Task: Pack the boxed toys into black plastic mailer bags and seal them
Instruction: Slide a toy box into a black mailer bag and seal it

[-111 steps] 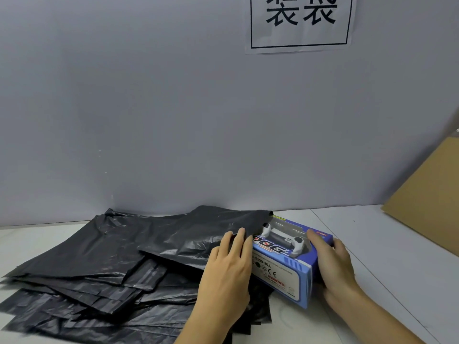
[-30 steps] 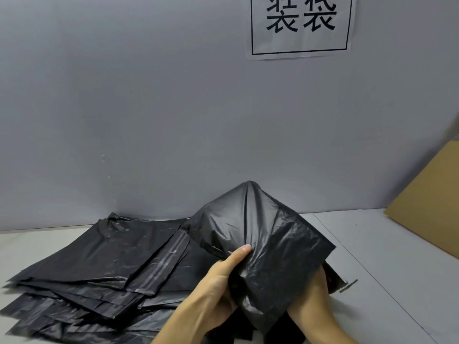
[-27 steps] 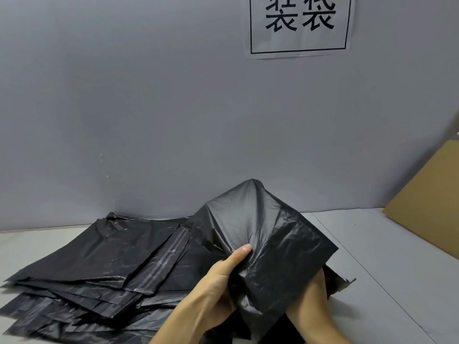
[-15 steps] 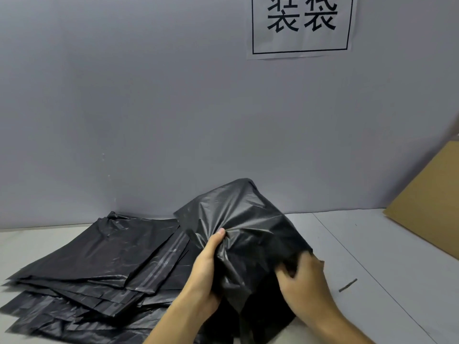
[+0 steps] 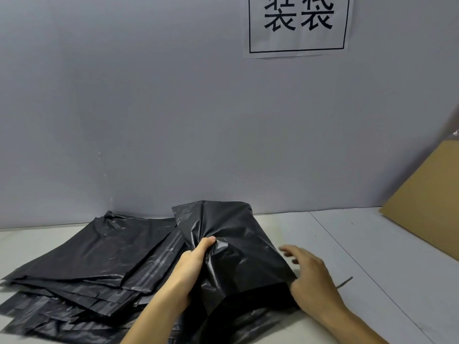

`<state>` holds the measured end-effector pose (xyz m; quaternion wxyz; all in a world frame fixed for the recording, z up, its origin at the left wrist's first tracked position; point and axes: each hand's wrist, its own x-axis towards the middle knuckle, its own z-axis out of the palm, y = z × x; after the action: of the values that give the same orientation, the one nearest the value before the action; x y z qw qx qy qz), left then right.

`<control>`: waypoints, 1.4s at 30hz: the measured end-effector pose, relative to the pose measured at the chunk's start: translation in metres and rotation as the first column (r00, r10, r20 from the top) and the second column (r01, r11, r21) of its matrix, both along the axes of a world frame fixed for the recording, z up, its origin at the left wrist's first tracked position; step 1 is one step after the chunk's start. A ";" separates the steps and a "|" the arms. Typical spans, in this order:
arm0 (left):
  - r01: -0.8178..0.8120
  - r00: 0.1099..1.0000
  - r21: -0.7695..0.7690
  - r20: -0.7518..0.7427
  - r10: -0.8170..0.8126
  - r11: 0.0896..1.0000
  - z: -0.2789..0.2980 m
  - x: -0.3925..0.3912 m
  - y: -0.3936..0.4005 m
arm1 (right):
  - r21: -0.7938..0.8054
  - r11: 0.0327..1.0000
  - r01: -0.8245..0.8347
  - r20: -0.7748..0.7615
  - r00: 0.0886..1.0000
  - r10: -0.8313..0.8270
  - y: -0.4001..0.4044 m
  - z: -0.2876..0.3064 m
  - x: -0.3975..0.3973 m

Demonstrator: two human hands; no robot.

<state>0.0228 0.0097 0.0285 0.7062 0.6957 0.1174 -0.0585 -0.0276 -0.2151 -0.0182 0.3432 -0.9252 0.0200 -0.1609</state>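
We record a pale grey flat tabletop (image 5: 347,244) bearing a fanned stack of flat black plastic mailer bags (image 5: 99,264) at left, a bulging filled black plastic mailer bag (image 5: 238,249) at centre, a thin dark strip (image 5: 344,283) near it, and a brown cardboard sheet (image 5: 427,202) at right.

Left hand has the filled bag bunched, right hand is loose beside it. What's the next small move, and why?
Probably bring the right hand back onto the black mailer bag near its open lower end and flatten the flap for sealing. The left hand pinches the bag's upper middle, the bag bulges as if filled, and the right hand's fingers hover spread, holding nothing.
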 end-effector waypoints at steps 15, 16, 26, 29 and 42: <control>-0.317 0.556 0.932 0.334 -0.761 0.177 -0.016 -0.036 -0.029 | 0.048 0.999 -0.010 0.247 0.969 -0.002 0.003 0.001 0.000; -0.335 0.569 0.933 0.309 -0.762 0.128 -0.021 -0.035 -0.035 | 0.032 0.999 -0.008 0.238 0.971 0.000 0.003 0.002 -0.001; -0.491 0.633 0.853 0.490 -0.599 0.179 -0.024 -0.025 -0.039 | -0.148 0.970 -0.195 0.147 0.965 0.217 0.008 0.014 -0.007; -0.463 0.653 0.864 0.483 -0.584 0.197 -0.026 -0.022 -0.037 | -0.180 0.958 -0.221 0.149 0.957 0.249 0.005 0.016 -0.006; -0.175 0.498 0.939 0.343 -0.796 0.294 0.001 -0.021 0.030 | -0.032 0.911 -0.412 0.186 0.893 0.410 -0.017 0.027 -0.005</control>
<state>0.0015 0.0396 0.0292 0.1318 0.9061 -0.3640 0.1705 -0.0327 -0.2321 0.0088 0.3737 -0.8875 -0.2077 -0.1717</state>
